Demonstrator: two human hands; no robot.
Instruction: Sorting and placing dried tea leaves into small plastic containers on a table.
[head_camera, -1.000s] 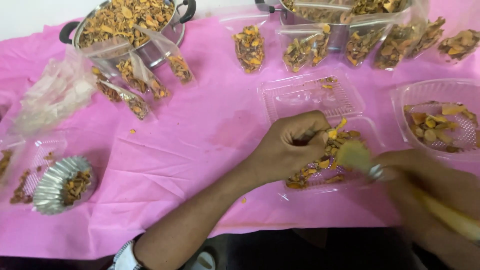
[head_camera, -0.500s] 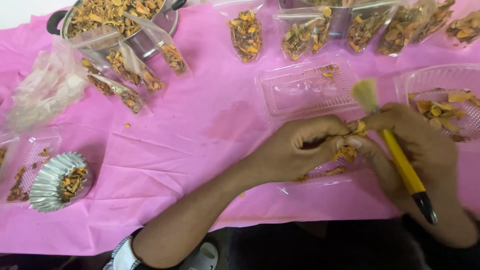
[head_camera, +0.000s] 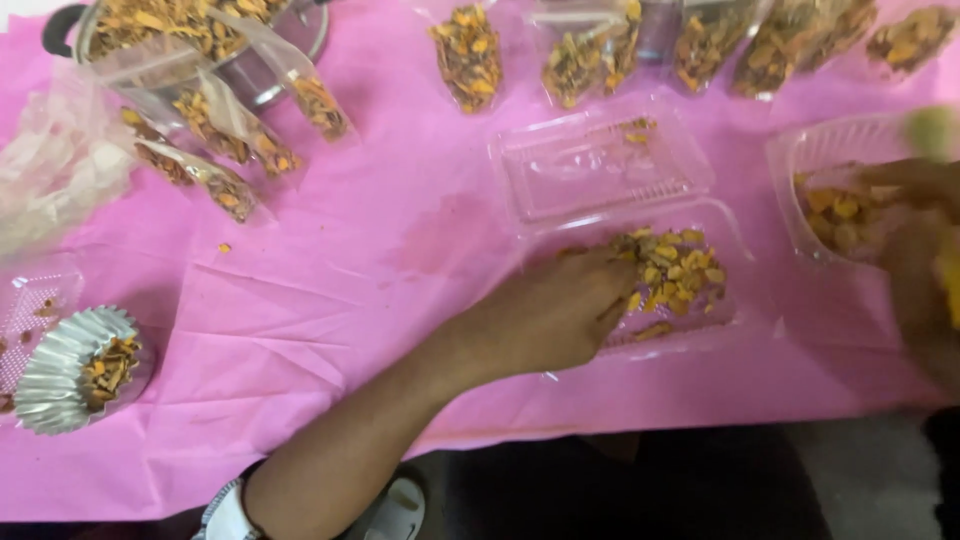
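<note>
While the head view looks down on a pink tablecloth (head_camera: 330, 300):
Left hand (head_camera: 560, 315): fingers curled into the clear tray (head_camera: 735, 235), pinching at the orange-brown snack mix (head_camera: 675, 275); whether it has a firm hold is hidden.
Right hand (head_camera: 920, 250): blurred at the right edge, by a second tray (head_camera: 810, 150); how far open, cannot tell.
Surroundings: filled bags (head_camera: 465, 50), pot (head_camera: 270, 60), foil cup (head_camera: 60, 365).
Step, as judged: portioning mix by hand.
Next calls for: a closed pinch, lifted cleanly.

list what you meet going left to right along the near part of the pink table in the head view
foil cup of orange-brown bits → left hand → open clear plastic container holding yellow-orange flakes → right hand, blurred, at the right edge
</note>
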